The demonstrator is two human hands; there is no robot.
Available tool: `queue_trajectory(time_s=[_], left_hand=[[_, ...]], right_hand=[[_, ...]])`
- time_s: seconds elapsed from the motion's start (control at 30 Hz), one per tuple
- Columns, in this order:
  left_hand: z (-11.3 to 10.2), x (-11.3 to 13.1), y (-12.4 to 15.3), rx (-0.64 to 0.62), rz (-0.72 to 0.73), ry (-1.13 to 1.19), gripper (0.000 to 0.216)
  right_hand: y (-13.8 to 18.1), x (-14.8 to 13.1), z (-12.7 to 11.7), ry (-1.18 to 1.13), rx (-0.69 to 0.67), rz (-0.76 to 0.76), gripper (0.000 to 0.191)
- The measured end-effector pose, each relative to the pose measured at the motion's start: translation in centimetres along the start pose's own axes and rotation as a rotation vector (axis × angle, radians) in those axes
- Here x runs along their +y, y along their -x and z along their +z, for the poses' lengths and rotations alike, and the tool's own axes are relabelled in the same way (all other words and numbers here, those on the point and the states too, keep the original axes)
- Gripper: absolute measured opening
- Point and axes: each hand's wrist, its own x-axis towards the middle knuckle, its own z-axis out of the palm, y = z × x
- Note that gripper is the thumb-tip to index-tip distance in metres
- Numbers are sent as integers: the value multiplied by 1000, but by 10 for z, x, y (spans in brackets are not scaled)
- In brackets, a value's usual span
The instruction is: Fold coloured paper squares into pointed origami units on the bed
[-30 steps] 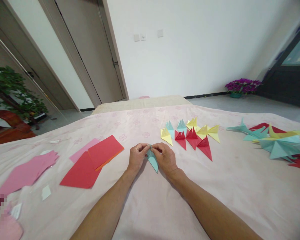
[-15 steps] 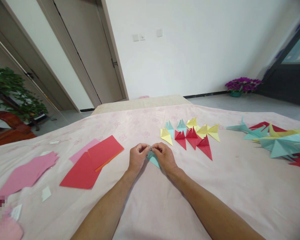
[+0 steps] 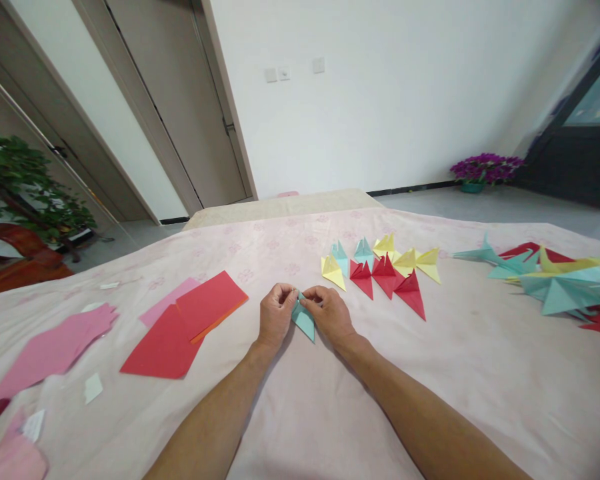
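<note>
A folded light-blue paper (image 3: 304,323) is between my hands over the middle of the cloth, its pointed end toward me. My left hand (image 3: 277,312) pinches its upper left part between thumb and fingers. On the other side, my right hand (image 3: 330,313) grips the upper right part in the same way. The fingertips cover part of the top. Just beyond and to the right stand several similar folded pieces, among them a red one (image 3: 411,293), a yellow one (image 3: 333,273) and a light-blue one (image 3: 364,251).
Red paper sheets (image 3: 163,343) lie left of my hands, with pink sheets (image 3: 55,350) farther left. Finished paper cranes (image 3: 563,290) are heaped at the right. A pale pink flowered cloth (image 3: 480,387) covers the table. Behind it are a wall and a door (image 3: 180,100).
The light-blue paper has turned slightly between my fingers, and more of its lower part shows. My hands have barely moved.
</note>
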Motion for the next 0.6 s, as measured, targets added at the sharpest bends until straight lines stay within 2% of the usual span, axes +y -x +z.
queue_trajectory(time_s=[0.17,0.33,0.6], left_hand=[[1,-1,-1,1,-10,43,12],[1,0,-3,-19,-36,67,27],[1,2,-4,-41,-15,95,19]], right_hand=[[0,-3,-1,1,-17,-10,13],[-1,-1,-1,5,-28,-14,9],[-3,4,2,2,6,-100,15]])
